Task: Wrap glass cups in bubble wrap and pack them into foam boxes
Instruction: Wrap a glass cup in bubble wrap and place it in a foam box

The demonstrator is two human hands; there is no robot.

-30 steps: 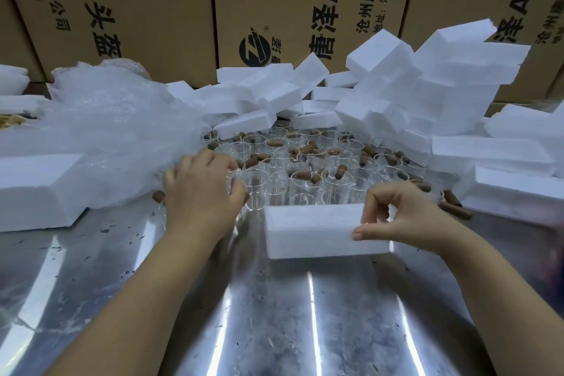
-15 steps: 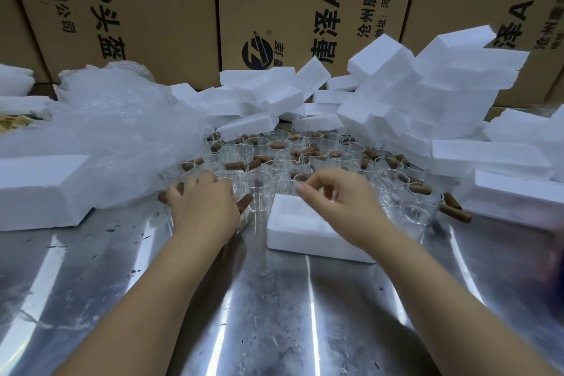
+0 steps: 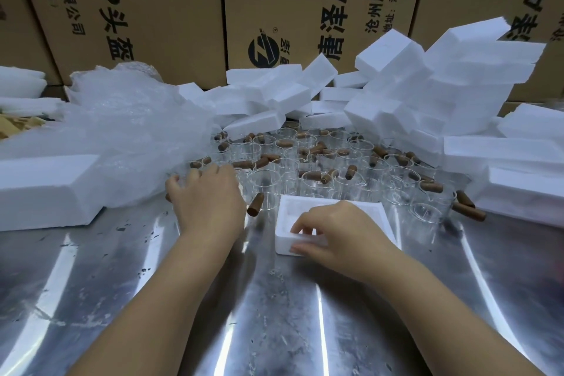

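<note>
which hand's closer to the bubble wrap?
Left. The left hand is at the near edge of the bubble wrap, by the glass cups; the right hand is farther right, pinching the front wall of the open foam box.

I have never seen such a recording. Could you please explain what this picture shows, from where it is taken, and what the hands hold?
There is no machine: a person works with bare hands, and a camera worn on the head looks down at them. On the metal table stand many glass cups with brown stoppers scattered among them, bubble wrap at the left, white foam boxes piled behind. The right hand pinches the near wall of an open foam box. The left hand rests over the cups; what it grips is hidden.
</note>
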